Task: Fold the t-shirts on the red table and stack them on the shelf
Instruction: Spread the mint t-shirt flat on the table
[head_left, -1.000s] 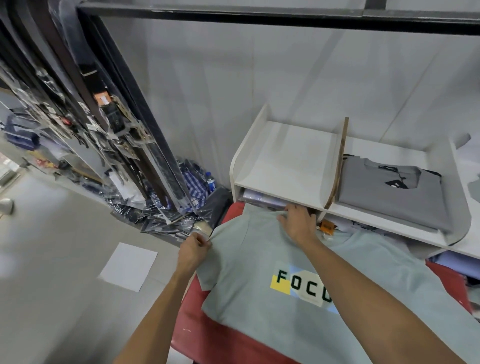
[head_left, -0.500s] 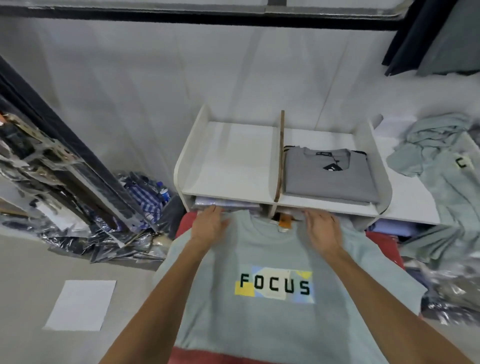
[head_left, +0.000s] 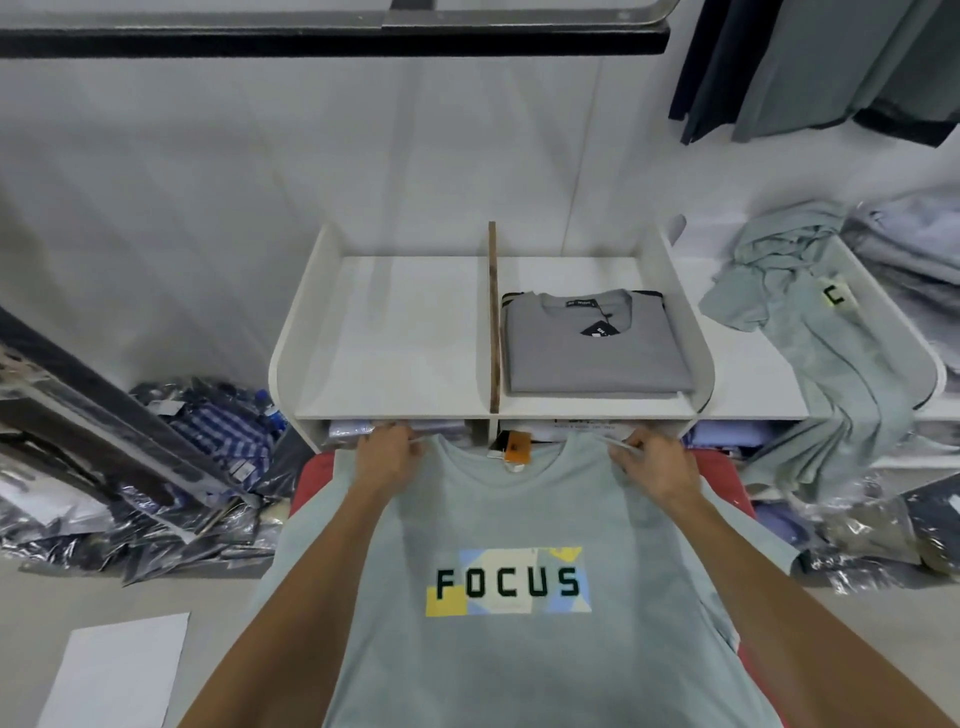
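Both hands pinch the shoulders of the tee (head_left: 509, 519) spread print-up across the red table (head_left: 311, 478): left hand (head_left: 387, 457), right hand (head_left: 655, 467). Behind its far edge, the shelf (head_left: 395, 332) holds a folded grey shirt (head_left: 592, 343) in its right bay; crumpled tees (head_left: 810, 332) lie further right.

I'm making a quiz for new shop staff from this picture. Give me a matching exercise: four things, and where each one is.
Things:
1. FOCUS t-shirt
2. grey folded shirt
3. crumpled green shirt
4. sheet of paper

Places:
A. on the floor, left
B. shelf's right compartment
C. spread on the red table
D. draped over the shelf's far right end

Pairs: 1-C, 2-B, 3-D, 4-A
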